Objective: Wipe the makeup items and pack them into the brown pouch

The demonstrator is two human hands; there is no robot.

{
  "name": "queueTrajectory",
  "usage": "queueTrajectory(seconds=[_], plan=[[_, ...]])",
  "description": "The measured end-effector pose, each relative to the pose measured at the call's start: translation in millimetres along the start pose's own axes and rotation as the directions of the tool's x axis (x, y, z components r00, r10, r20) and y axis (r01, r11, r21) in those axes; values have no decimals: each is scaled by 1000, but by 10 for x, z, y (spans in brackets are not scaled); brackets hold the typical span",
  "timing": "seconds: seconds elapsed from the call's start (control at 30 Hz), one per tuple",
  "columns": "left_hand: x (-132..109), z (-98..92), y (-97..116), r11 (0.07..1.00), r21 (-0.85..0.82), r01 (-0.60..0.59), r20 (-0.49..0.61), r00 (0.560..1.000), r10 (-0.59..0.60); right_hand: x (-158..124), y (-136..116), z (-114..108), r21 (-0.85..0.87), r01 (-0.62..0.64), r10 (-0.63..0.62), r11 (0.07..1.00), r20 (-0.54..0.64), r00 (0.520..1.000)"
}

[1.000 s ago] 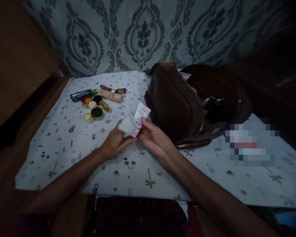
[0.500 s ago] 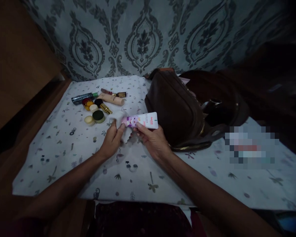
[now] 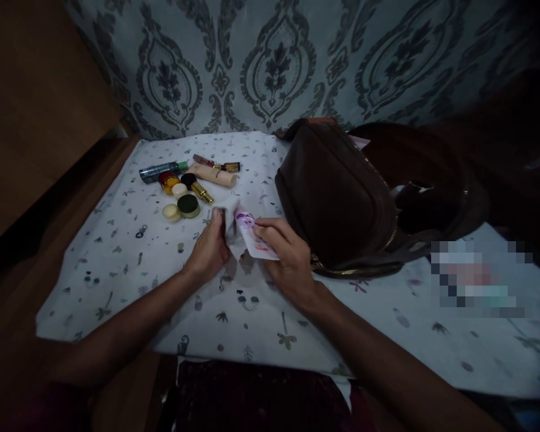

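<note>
My right hand [image 3: 288,255] is closed around a white and purple squeeze tube [image 3: 254,234], its flat crimped end tilted down toward me. A crumpled white wipe or cloth [image 3: 231,225] is gripped in my left hand [image 3: 209,246], right against the tube's other end, which the cloth partly hides. Beyond my left hand lies a group of cosmetics: a beige tube [image 3: 211,174], a gold lipstick-like tube [image 3: 202,192], a dark-lidded round jar [image 3: 188,206], a small cream-coloured jar [image 3: 171,212] and a dark bottle with a green end [image 3: 162,171].
An unzipped brown leather bag [image 3: 333,192] stands just right of my right hand. A patterned white cloth [image 3: 130,300] covers the surface. A blurred-out item [image 3: 477,279] lies at the right. Wooden furniture [image 3: 40,90] borders the left, and a patterned wall [image 3: 274,66] the back.
My right hand has turned the tube from nearly level to slanting, its flat end now lower and nearer me. The cloth in my left hand stays at the other end. The view has shifted slightly.
</note>
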State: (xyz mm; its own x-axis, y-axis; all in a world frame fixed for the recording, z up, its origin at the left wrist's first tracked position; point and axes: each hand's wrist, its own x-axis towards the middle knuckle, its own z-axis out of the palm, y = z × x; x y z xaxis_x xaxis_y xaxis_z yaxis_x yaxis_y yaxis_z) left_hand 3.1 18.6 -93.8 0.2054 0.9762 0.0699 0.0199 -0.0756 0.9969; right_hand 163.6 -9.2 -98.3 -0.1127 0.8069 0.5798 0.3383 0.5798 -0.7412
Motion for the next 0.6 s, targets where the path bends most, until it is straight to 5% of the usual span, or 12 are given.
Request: queueTrajectory(seconds=[0.1, 0.23, 0.3, 0.37, 0.47, 0.53, 0.6], plan=[[8, 24, 60, 884, -422, 203, 25, 977, -213, -17, 40, 7, -129, 147, -144, 981, 30, 989], [-12, -39, 127, 818, -514, 257, 106, 966, -237, 0, -2, 17, -85, 210, -212, 974, -11, 977], [-26, -80, 136, 857, -438, 272, 176, 961, -215, 24, -43, 31, 47, 100, -95, 994, -102, 990], [-39, -106, 116, 917, -313, 246, 189, 963, -194, 54, -68, 56, 253, -116, 155, 960, -141, 978], [-58, -114, 53, 989, -91, 118, 114, 988, -108, 98, -65, 109, 581, -392, 492, 713, -17, 870], [-71, -108, 20, 998, 57, 10, 33, 999, -12, 114, -55, 145, 702, -454, 574, 548, 79, 815], [-84, -95, 16, 984, 164, -65, -47, 996, 73, 112, -66, 171, 735, -467, 585, 492, 118, 802]])
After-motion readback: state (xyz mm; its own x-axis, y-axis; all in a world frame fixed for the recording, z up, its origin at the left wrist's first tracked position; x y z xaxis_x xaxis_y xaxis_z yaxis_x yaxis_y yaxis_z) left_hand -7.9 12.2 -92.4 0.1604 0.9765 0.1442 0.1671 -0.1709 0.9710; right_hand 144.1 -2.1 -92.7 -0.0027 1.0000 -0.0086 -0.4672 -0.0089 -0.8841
